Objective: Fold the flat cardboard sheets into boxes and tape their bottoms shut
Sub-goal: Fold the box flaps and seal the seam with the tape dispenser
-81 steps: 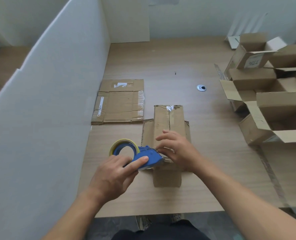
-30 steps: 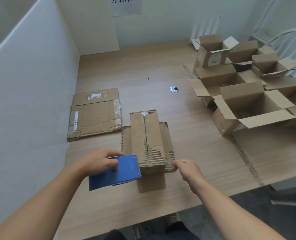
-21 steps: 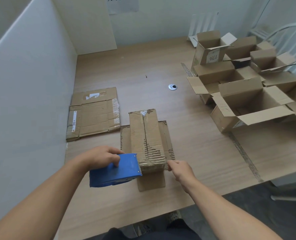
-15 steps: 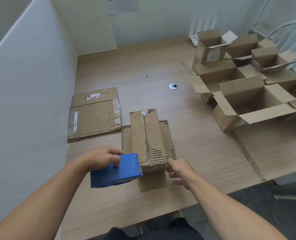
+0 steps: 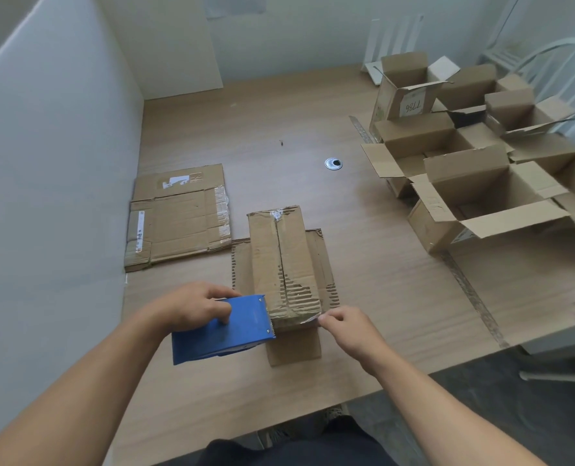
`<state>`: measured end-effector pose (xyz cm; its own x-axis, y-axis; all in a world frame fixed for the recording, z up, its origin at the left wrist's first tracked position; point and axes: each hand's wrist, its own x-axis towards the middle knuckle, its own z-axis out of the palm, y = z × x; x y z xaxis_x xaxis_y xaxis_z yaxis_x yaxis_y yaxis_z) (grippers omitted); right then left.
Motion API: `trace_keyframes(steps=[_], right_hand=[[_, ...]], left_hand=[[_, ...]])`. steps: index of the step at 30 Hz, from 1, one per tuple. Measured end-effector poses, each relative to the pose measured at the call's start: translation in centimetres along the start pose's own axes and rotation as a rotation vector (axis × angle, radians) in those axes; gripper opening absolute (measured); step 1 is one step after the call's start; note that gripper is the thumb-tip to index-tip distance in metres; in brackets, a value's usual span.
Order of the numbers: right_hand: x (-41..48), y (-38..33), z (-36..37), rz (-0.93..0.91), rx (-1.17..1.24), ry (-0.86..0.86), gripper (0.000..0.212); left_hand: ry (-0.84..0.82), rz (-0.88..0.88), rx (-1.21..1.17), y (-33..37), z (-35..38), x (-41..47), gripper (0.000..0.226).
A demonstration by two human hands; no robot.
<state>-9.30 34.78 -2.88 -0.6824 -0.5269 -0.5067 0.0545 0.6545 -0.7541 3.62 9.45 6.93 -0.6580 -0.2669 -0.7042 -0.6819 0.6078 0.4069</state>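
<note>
Folded cardboard box [image 5: 281,257] is set bottom-up, near-centre on table [image 5: 380,264]. Blue tape dispenser [image 5: 225,331] at its near-left corner is gripped by L hand [image 5: 192,307]; tape [image 5: 296,319] end at near-right corner is pinched by R hand [image 5: 346,327].

A: What is near the desk's [image 5: 279,122] front edge?
B: A box [image 5: 281,260], bottom up; a tape dispenser [image 5: 225,327] touches its near left corner, with tape [image 5: 299,320] across its near end.
A: Elsewhere?
B: Left of it, flat sheets [image 5: 178,216] by the left edge; open boxes [image 5: 474,193] along the right edge.
</note>
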Motion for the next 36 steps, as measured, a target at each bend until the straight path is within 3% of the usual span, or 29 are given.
trace_keyframes(steps=[2, 6, 9, 14, 18, 20, 22, 25, 27, 31, 36], right_hand=[[-0.3, 0.0, 0.3, 0.022, 0.121, -0.020, 0.049], [-0.2, -0.8, 0.5, 0.110, 0.382, -0.085, 0.015], [0.5, -1.0, 1.2, 0.090, 0.377, 0.023, 0.020], [0.8, -0.6, 2.1, -0.034, 0.184, 0.192, 0.027], [1.7, 0.8, 1.8, -0.078, -0.239, 0.288, 0.048], [2.1, 1.1, 1.2, -0.132, -0.290, 0.343, 0.035], [2.5, 1.2, 0.9, -0.357, -0.330, 0.409, 0.030], [3.4, 1.1, 0.7, -0.763, -0.569, 0.370, 0.058], [4.3, 1.2, 0.4, -0.925, -0.780, 0.274, 0.073], [5.5, 1.8, -0.7, -0.951, -0.823, 0.204, 0.083], [5.3, 1.7, 0.9, -0.929, -0.824, 0.362, 0.079]], left_hand=[[0.002, 0.005, -0.002, 0.0, 0.1, -0.1, 0.060], [0.007, 0.008, -0.005, 0.2, 0.3, -0.1, 0.058], [0.008, 0.008, 0.015, 0.0, 0.3, 0.3, 0.064], [-0.013, 0.012, 0.013, -0.5, 0.3, 0.6, 0.064], [-0.012, 0.004, -0.006, -0.4, 0.3, 0.6, 0.064], [-0.017, 0.005, -0.029, -0.3, 0.3, 0.5, 0.061], [-0.022, 0.003, -0.042, -0.4, 0.2, 0.5, 0.059], [-0.016, 0.002, -0.068, -0.7, 0.2, 0.5, 0.056], [-0.011, 0.001, -0.092, -0.7, 0.3, 0.4, 0.055], [-0.006, -0.016, -0.147, -0.9, 0.5, 0.5, 0.051], [-0.004, -0.012, -0.208, -0.9, 0.8, 0.5, 0.048]])
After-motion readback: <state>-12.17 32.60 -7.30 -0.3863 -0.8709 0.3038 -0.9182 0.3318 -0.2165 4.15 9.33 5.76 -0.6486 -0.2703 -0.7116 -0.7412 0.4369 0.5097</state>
